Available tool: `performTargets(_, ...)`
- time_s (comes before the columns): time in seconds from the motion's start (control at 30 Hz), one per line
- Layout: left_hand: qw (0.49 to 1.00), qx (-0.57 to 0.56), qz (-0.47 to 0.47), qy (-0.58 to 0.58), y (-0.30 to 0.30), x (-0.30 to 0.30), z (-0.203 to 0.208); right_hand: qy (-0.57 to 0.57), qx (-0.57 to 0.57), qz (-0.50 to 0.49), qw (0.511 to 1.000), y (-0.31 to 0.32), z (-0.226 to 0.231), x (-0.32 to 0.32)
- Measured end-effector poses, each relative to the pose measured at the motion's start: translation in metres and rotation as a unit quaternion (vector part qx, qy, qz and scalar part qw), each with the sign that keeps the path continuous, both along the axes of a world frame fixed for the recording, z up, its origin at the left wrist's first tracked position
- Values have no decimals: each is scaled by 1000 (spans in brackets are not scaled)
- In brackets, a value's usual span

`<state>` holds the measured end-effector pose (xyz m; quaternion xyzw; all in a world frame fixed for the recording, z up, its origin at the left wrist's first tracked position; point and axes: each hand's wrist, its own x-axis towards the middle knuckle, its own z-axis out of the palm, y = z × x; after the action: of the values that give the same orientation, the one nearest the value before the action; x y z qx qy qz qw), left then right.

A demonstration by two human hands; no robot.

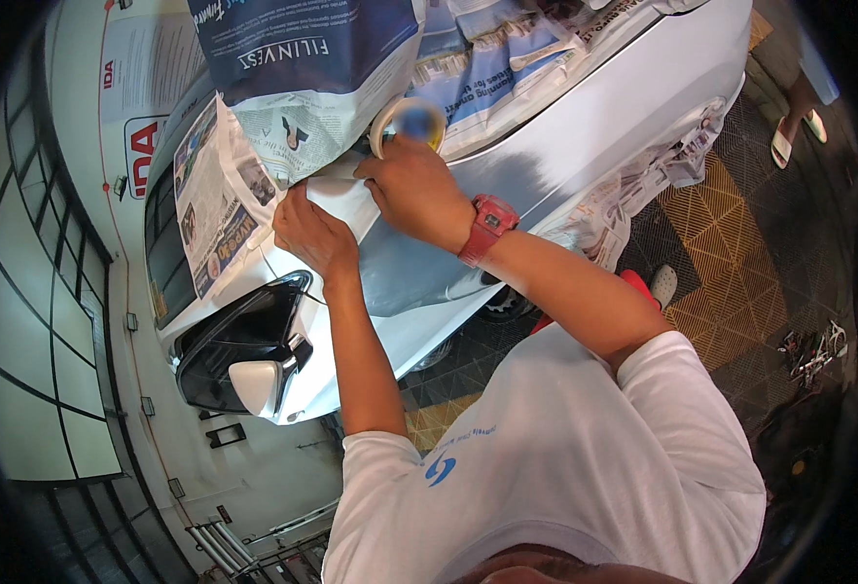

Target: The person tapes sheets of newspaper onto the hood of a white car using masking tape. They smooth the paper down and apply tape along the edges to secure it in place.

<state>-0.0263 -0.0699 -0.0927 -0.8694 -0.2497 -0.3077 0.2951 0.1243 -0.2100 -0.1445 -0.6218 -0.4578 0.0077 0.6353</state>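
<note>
My right hand (419, 190), with a red watch on its wrist, grips a roll of masking tape (380, 125) above the white car's front. My left hand (317, 234) is closed, its fingertips pinched at the lower edge of a newspaper sheet (293, 141). A pale strip shows between the two hands; whether it is tape pulled off the roll I cannot make out. Under my hands lies the car's bodywork (410, 258), white with a grey patch. Another newspaper sheet (220, 200) hangs over the windows to the left.
An open car door with a white side mirror (257, 384) stands near my left forearm. More newspaper (517, 58) covers the car's far part, and some hangs low at the right (624, 200). Another person's sandalled feet (799, 136) stand on the patterned floor mats (711, 253).
</note>
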Motion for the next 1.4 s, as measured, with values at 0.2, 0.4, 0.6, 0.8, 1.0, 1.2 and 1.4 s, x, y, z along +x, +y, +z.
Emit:
performTargets(0.2, 999, 34, 17, 18, 6, -9, 3, 6, 7, -3, 1000, 1, -2, -2)
performTargets(0.4, 999, -31, 2, -26, -8, -6, 9, 10, 5, -1, 1000, 1, -2, -3)
performTargets(0.6, 998, -13, -11, 56, -1, -1, 14, 6, 26, -21, 999, 3, -2, -1)
performTargets(0.8, 997, 6, -7, 73, -1, -2, 17, -34, 12, -58, 998, 6, -3, 10)
performTargets(1.0, 996, 5, -13, 85, -1, -1, 20, -85, -2, -74, 994, 11, -16, 7)
performTargets(1.2, 995, -8, -24, 94, -1, -3, 22, -105, -38, -59, 992, 6, -16, 0)
performTargets(1.4, 991, 1, -21, 135, -9, -2, 22, -122, -25, -81, 989, 9, -18, 0)
